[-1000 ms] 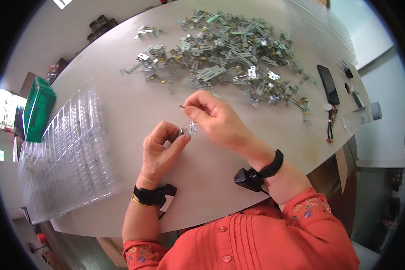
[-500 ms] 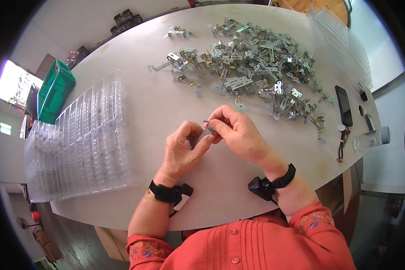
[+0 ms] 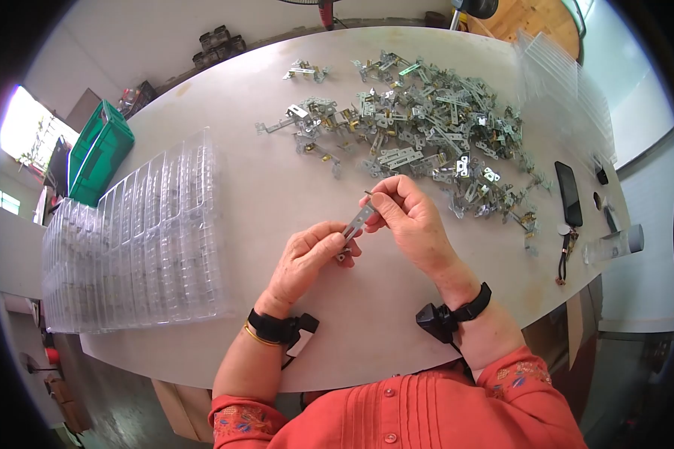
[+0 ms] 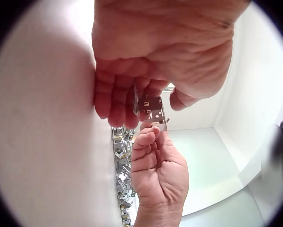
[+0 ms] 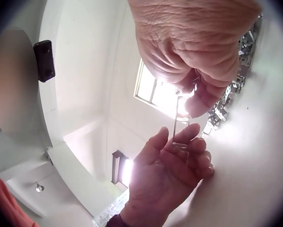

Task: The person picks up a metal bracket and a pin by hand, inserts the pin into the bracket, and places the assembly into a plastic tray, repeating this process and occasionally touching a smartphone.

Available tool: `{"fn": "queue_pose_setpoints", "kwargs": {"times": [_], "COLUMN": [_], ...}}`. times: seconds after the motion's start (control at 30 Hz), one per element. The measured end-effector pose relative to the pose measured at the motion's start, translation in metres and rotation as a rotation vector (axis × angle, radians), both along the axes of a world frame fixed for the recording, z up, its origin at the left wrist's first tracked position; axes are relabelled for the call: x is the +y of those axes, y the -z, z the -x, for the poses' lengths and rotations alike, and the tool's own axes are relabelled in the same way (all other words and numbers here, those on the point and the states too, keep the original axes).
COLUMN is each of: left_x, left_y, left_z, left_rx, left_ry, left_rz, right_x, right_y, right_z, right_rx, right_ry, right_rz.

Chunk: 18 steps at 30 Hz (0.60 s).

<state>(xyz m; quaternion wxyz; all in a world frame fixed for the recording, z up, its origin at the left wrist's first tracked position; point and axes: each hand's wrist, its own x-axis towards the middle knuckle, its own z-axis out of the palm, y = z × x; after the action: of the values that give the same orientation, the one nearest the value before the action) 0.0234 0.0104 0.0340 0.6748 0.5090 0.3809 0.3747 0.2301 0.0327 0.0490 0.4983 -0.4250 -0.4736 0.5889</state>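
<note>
A slotted metal bracket (image 3: 361,218) slants between both hands above the table. My left hand (image 3: 305,258) grips its lower end, thumb on top and fingers beneath. At the upper end my right hand (image 3: 414,223) pinches with thumb and fingers, and a thin dark tip pokes out past them; I cannot tell what part that is. The left wrist view shows the bracket's bent end (image 4: 153,105) with small holes, held between the hands. Edge-on in the right wrist view, the bracket (image 5: 180,147) spans the gap from one hand to the other.
Beyond the hands lies a large pile of metal brackets (image 3: 427,120) with brass-coloured parts. Clear plastic trays (image 3: 157,232) are at left, near a green crate (image 3: 101,153). A phone (image 3: 568,193), keys (image 3: 566,254) and a clear bottle (image 3: 614,245) lie at right.
The left hand has turned, so the bracket's long slotted face now shows between the hands. The right hand has moved in from above onto its upper end. The head view has shifted.
</note>
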Motion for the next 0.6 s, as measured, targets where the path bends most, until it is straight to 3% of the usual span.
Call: {"fn": "queue_pose_setpoints", "kwargs": {"times": [0.2,0.27,0.37,0.6], "left_x": [0.002,0.003,0.004,0.007], "left_y": [0.003,0.006,0.009,0.013], "left_z": [0.003,0.004,0.002,0.000], "left_rx": [-0.117,-0.128,-0.206,-0.252], "left_ry": [0.013,-0.002,-0.047,-0.154], "left_rz": [0.041,0.040,0.006,-0.049], "right_x": [0.000,0.002,0.001,-0.012], "right_y": [0.002,0.009,0.009,0.001], "right_z": [0.001,0.001,0.000,0.008], "right_rx": [-0.027,-0.124,-0.272,-0.404], "right_ry": [0.010,0.093,0.182,0.033], "right_rz": [-0.070,-0.238,-0.295,-0.310]}}
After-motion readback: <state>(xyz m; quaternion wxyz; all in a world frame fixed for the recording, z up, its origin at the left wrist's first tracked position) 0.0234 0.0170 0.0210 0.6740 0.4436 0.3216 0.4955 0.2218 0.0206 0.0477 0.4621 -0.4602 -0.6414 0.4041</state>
